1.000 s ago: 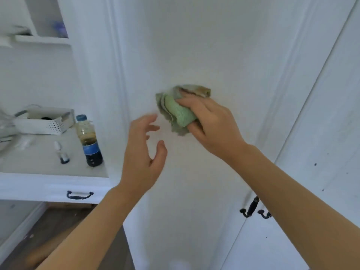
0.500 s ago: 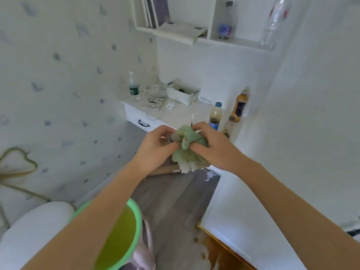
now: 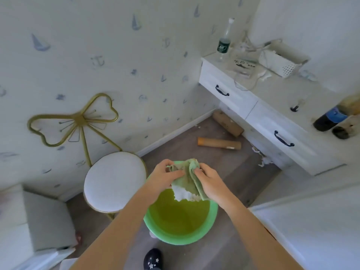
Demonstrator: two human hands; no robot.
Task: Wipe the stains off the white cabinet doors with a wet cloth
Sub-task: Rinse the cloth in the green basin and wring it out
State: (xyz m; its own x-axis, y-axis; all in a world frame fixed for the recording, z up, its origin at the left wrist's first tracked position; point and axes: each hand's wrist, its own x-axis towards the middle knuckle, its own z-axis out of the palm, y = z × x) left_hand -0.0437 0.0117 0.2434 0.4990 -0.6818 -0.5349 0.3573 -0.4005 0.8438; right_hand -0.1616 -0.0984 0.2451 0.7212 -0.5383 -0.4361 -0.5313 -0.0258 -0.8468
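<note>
Both hands hold a crumpled green and white cloth [image 3: 186, 183] above a green basin [image 3: 181, 221] that stands on the floor. My left hand [image 3: 163, 177] grips the cloth's left side and my right hand [image 3: 209, 181] grips its right side. The cloth's lower white edge hangs over the basin's inside. A white cabinet door [image 3: 319, 228] fills the lower right corner, away from the cloth.
A white round stool [image 3: 114, 182] with a gold butterfly back stands left of the basin. A white desk [image 3: 272, 114] with drawers, bottles and a basket is at the upper right. Two cardboard tubes [image 3: 219, 143] lie on the wooden floor. A dark slipper [image 3: 153, 259] is below the basin.
I have turned away from the cabinet door and looked down. The cloth left the door, my left hand joined my right on it, and both now hold it over the basin.
</note>
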